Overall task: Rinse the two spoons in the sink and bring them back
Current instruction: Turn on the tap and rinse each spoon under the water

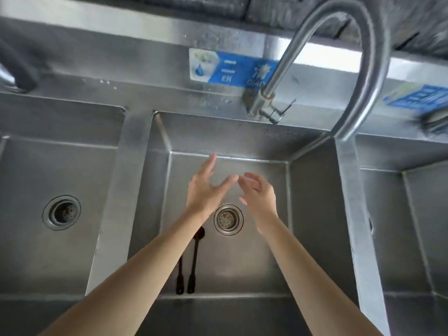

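Plainly, both hands are empty: the left hand (206,187) and the right hand (259,192) hover over the middle basin of the sink (312,190), each grip spread apart with fingers splayed, the fingertips of the two hands nearly meeting above the drain (228,219). The two spoons (191,263) (dark, long-handled) lie side by side on the basin floor toward its near-left corner, handles pointing at the near edge, bowls reaching toward the drain and partly hidden under the left forearm. The faucet (358,69) arches over the right rim of this basin, and no water stream can be made out. What could go wrong from here, as I judge it: wet fingers may slip on the thin handles lying flat against steel, so a pick-up could drop one spoon back or leave one behind; and since the spout ends near the basin's far-right corner, well apart from the spoons, they could miss the flow unless carried over. Counted: two spoons, two hands, one faucet in full view, three basins showing, two drains visible (the left basin's drain (61,212) being the other), and two blue labels on the back wall (232,69).
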A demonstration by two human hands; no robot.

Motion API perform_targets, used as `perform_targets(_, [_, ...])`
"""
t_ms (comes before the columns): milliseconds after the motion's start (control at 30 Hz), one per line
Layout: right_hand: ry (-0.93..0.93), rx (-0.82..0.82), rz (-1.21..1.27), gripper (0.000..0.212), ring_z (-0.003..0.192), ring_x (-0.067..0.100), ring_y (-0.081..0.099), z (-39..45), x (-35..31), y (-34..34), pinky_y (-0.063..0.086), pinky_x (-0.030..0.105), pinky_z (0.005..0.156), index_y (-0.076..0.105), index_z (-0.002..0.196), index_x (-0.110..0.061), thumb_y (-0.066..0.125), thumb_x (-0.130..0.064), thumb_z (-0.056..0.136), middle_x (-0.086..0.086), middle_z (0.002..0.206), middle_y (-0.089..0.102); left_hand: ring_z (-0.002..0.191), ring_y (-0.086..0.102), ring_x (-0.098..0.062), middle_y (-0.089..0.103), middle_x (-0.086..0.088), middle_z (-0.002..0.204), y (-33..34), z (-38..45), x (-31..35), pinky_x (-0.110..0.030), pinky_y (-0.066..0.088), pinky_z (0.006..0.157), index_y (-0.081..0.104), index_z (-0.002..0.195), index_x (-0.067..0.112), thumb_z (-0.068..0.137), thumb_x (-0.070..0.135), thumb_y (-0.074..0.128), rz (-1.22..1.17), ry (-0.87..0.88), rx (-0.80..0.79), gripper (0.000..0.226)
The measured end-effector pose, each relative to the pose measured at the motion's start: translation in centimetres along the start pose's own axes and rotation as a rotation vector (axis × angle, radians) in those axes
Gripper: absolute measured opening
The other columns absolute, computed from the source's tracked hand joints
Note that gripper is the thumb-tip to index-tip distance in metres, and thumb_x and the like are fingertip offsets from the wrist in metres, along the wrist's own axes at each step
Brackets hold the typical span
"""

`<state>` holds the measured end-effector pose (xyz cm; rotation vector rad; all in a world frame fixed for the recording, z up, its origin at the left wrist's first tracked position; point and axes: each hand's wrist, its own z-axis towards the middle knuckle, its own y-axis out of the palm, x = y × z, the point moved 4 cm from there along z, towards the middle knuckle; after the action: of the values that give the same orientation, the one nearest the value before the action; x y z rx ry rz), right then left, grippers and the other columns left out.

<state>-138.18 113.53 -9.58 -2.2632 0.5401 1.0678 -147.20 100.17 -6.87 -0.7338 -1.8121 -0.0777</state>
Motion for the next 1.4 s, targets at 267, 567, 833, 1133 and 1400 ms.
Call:
perform_targets(267, [-0.144,0.138,0.136,0.032,0.091,0.009,0.072,7.2,-8.1,-6.1,0.064,0.028,0.082,0.064,0.099,-0.042,0.080,-0.056,0.076,-0.010,0.108,0.073,0.125,0.053,0.006,0.055,0.012,0.147,1.7,8.1,9.4,-0.004,0.034,0.091,0.046,0.148,0.038,0.069,0.058,0.083,0.090,0.190,0.005,0.089])
perform_targets(567, [-0.369,0.013,-0.173,0.036,0.081,0.005,0.075,14.0,-11.4,-7.0,0.064,0.040,0.082,0.071,0.095,-0.052,0.075,-0.063,0.061,-0.019,0.086,0.078,0.118,0.063,-0.018,0.069,0.000,0.128,4.4,13.1,13.7,-0.038,0.046,0.106,0.055,0.144,0.024,0.082,0.037,0.079,0.118,0.264,0.015,0.068])
perform_targets(833, [-0.373,0.081,-0.196,0.019,0.088,0.039,0.075,16.6,-10.6,-6.6,0.063,0.051,0.073,0.077,0.095,-0.023,0.082,-0.025,0.078,0.012,0.084,0.079,0.093,0.071,-0.029,0.079,-0.006,0.102,4.6,13.2,13.7,-0.045,0.054,0.091,0.061,0.137,0.017,0.091,0.032,0.070,0.211,0.466,0.036,0.050])
perform_targets(1133, [-0.451,0.072,-0.082,0.037,0.103,0.055,0.060,17.1,-9.4,-6.3,0.049,0.075,0.079,0.062,0.097,0.007,0.078,-0.023,0.084,0.037,0.098,0.064,0.095,0.071,-0.027,0.077,-0.010,0.112,4.5,12.6,14.4,-0.031,0.051,0.089,0.061,0.137,0.011,0.083,0.041,0.058,0.219,0.555,0.030,0.062])
perform_targets(1400, [-0.513,0.020,0.057,0.035,0.098,0.015,0.079,16.3,-9.9,-5.9,0.063,0.050,0.092,0.076,0.095,-0.059,0.082,-0.027,0.082,-0.014,0.097,0.082,0.081,0.069,-0.026,0.077,-0.003,0.090,4.5,12.8,14.2,-0.041,0.057,0.079,0.071,0.120,0.009,0.091,0.025,0.066,0.232,0.555,0.015,0.033])
